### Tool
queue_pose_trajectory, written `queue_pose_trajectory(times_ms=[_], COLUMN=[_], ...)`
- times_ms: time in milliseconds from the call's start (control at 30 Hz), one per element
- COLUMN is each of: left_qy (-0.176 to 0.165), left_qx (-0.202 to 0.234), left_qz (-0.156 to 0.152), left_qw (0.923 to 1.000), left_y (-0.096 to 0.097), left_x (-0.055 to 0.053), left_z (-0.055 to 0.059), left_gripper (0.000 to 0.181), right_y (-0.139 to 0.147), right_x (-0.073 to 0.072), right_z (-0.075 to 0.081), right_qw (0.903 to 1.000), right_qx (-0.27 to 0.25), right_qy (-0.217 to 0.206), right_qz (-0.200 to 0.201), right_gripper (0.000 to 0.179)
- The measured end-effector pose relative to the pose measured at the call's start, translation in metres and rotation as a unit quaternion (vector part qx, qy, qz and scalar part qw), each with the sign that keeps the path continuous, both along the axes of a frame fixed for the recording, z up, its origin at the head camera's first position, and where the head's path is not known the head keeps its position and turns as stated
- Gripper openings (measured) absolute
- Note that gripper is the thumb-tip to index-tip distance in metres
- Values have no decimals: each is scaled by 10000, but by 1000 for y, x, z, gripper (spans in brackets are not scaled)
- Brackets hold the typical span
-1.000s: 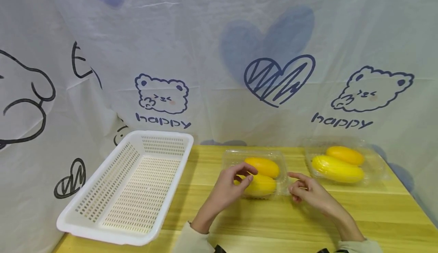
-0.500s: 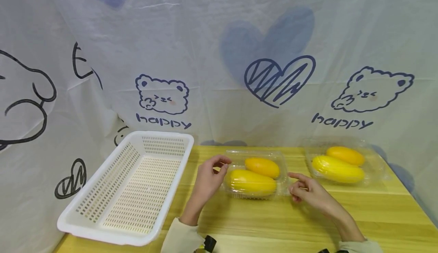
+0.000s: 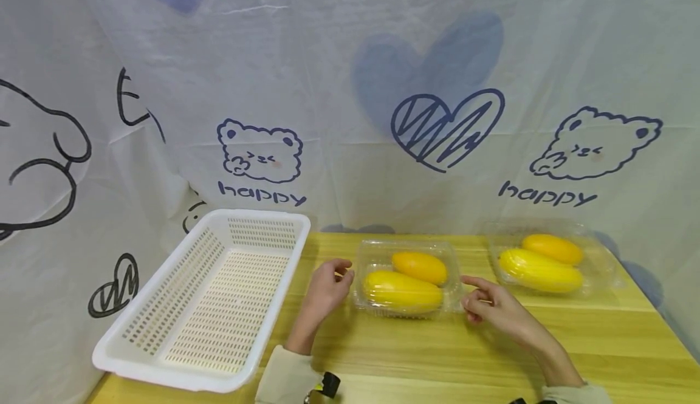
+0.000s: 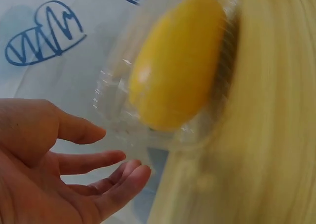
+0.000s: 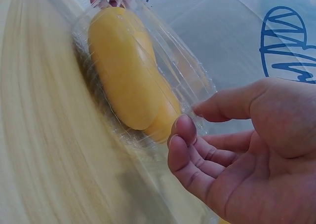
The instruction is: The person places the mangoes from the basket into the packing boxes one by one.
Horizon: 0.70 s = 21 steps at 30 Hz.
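Note:
Two yellow elongated fruits, a longer front one and a smaller, more orange one behind, lie in a clear plastic box with its lid down. My left hand is just left of this box, fingers loosely bent and apart from it; the left wrist view shows its fingers spread with nothing between them. My right hand is at the box's right edge, one finger reaching to the plastic. In the right wrist view its thumb and bent fingertips are beside the edge, with nothing plainly pinched.
A second clear box with two yellow fruits stands at the back right. At left is a white perforated plastic basket. Wooden tabletop lies underneath; a printed cloth hangs behind and at left.
My left hand has moved left off the front of the box, then slightly down and away from its left edge, uncovering the fruits. My right hand and the boxes have stayed put.

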<state>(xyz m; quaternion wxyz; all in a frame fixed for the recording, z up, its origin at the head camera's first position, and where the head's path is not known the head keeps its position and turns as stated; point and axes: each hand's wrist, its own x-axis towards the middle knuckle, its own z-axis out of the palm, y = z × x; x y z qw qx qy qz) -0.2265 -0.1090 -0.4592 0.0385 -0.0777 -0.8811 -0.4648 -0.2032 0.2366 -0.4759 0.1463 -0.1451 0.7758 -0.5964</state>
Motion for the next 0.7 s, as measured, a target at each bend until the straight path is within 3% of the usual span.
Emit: queue_pose_trajectory(times_ms=[167,333,533,700], left_qy=[-461,-922,-1378,-1650], left_qx=[568,1245,1653,1864], left_qz=[-90,-320,-723,-1000], left_qw=[9973,9874,9739,9633], left_y=[-2,-4,-9,-16], left_x=[-4,-6,-5,-5], left_z=[-8,-12,-10,-9], left_gripper=[31,37,39,36], right_y=[0,0,0,-3], right_x=[1,1,1,2], right_z=[0,-1,-2,1], right_qw=[10000,10000,10000,9990], right_qx=[3,-27,32,391], right_qy=[-27,-49,66,204], right_qz=[0,6,9,-78], right_gripper=[65,65,65,62])
